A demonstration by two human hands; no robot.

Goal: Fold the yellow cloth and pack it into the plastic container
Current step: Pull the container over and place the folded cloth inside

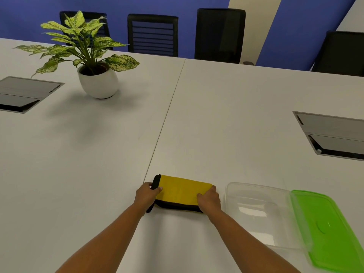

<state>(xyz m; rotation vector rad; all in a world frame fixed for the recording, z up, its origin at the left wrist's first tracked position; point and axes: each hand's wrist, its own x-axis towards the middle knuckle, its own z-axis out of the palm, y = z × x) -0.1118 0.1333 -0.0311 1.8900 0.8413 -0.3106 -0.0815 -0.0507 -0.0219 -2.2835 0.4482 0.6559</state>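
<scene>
Here, a folded yellow cloth with black edging point(180, 192) is gripped at its ends by the left hand point(146, 196) and right hand point(209, 199) on the white table point(226, 115). Beside it, a clear plastic container point(260, 215) lies open; its green lid point(331, 231) is cut off by the frame's edge.
</scene>
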